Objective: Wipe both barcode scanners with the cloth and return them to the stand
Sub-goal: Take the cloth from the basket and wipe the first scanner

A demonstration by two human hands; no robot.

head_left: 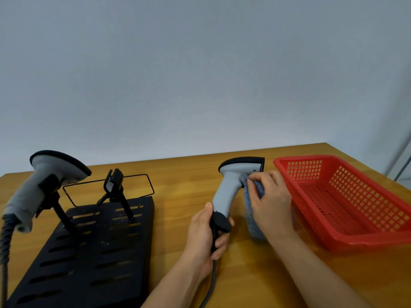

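- Grip: the left hand (205, 236) is curled round the butt of the held scanner (231, 187), upright above the table (182, 218); the right hand (270, 201) pinches the blue-grey cloth (253, 218) against its trigger side.
- Far left, the other scanner (47, 176) sits in the left cradle of the black stand (93, 252). Whether it has been wiped I cannot tell.
- The right cradle (114, 182) stands vacant, so the held scanner's return is still due.
- Wiping looks mid-way at best.
- Far right, the red basket (347, 205) shows nothing inside.
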